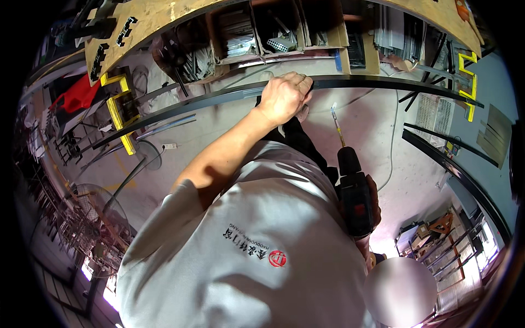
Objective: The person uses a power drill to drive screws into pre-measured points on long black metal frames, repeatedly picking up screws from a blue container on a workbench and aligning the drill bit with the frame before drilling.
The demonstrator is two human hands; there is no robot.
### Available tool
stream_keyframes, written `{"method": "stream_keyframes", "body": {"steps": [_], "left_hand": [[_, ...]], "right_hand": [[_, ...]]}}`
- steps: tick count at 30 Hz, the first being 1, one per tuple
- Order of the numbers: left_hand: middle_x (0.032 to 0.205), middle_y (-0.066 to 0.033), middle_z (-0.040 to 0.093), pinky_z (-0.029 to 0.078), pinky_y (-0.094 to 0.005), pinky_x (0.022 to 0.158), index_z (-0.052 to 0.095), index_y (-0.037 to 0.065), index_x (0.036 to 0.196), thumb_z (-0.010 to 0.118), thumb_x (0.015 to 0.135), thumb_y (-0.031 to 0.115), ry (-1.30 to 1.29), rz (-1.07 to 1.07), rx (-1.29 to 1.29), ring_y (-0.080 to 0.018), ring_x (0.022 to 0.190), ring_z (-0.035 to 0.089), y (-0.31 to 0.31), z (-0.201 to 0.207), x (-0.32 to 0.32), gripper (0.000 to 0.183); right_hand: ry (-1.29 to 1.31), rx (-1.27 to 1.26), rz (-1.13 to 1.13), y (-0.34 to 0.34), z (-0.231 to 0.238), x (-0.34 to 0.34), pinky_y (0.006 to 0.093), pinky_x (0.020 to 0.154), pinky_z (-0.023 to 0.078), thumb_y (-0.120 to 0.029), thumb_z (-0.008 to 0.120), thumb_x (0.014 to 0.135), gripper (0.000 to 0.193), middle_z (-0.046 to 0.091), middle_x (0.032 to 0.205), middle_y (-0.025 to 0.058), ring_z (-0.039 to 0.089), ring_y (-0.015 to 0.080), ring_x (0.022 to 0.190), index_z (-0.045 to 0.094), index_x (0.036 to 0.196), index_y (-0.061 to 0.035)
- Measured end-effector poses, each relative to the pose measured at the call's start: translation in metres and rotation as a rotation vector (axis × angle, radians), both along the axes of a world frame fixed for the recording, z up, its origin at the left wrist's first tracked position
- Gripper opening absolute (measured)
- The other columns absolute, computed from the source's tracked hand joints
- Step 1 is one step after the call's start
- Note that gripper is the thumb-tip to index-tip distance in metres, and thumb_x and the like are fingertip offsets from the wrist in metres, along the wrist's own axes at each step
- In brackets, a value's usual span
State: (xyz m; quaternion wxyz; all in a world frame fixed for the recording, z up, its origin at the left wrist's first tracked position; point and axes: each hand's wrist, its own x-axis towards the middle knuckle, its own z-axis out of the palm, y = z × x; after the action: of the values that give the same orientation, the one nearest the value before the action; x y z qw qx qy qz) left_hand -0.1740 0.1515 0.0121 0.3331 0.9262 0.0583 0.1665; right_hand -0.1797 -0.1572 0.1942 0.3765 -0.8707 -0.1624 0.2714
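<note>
My left hand (285, 97) is closed over a long black metal profile (355, 82), its fingers wrapped round the far side. The profile runs across in front of me and reaches past a yellow stepped bracket (117, 112) on the left and another yellow bracket (469, 87) on the right. My right hand (375, 203) is closed round a black cordless drill (354, 191), held beside my body on the right. The drill's long bit (339, 131) points away from me and stands apart from the profile. Most of the right hand's fingers are hidden behind the drill.
Beyond the profile is a wooden workbench (156, 19) with cardboard boxes (232, 35) of parts beneath it. More black profiles (459, 169) lean at the right. A standing fan (95, 210) is at the left. A cable (395, 136) lies on the floor.
</note>
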Motion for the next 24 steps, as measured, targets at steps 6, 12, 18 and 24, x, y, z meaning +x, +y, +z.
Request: {"method": "stream_keyframes", "body": {"steps": [6,12,18,24], "left_hand": [[0.093,-0.0091,0.071,0.058,-0.0435,0.067,0.070,0.008,0.108,0.076,0.081,0.018,0.021,0.026,0.027,-0.0310,0.087,0.070,0.003,-0.021,-0.017,0.030],[0.097,-0.0092,0.069,0.057,-0.0410,0.079,0.068,0.004,0.113,0.071,0.087,0.025,0.230,-0.062,-0.056,-0.0300,0.098,0.067,-0.002,-0.002,0.001,0.033],[0.092,-0.0093,0.069,0.056,-0.0478,0.066,0.066,0.009,0.107,0.076,0.081,0.023,0.161,-0.034,-0.013,-0.0327,0.086,0.069,0.000,-0.009,-0.013,0.031],[0.082,-0.0084,0.069,0.057,-0.0425,0.065,0.067,0.007,0.099,0.077,0.081,0.020,0.110,0.025,0.032,-0.0282,0.081,0.069,0.006,0.005,-0.006,0.024]], "right_hand": [[-0.043,-0.025,0.022,-0.012,-0.020,0.009,0.0289,0.085,0.058,-0.004,0.079,0.088,0.071,0.075,0.115,0.0083,0.073,0.0175,0.097,0.050,0.153,-0.0096],[-0.026,-0.042,-0.029,-0.014,-0.022,0.004,0.0295,0.087,0.057,-0.007,0.082,0.085,0.076,0.075,0.116,0.0094,0.073,0.0179,0.099,0.048,0.153,-0.0081],[-0.051,-0.028,-0.003,-0.006,-0.025,0.002,0.0300,0.089,0.057,-0.009,0.086,0.082,0.081,0.075,0.117,0.0104,0.074,0.0182,0.100,0.047,0.153,-0.0067],[-0.039,0.127,0.080,0.038,-0.011,0.022,0.0313,0.092,0.056,-0.010,0.084,0.082,0.081,0.075,0.117,0.0121,0.074,0.0202,0.101,0.044,0.153,-0.0012]]}}
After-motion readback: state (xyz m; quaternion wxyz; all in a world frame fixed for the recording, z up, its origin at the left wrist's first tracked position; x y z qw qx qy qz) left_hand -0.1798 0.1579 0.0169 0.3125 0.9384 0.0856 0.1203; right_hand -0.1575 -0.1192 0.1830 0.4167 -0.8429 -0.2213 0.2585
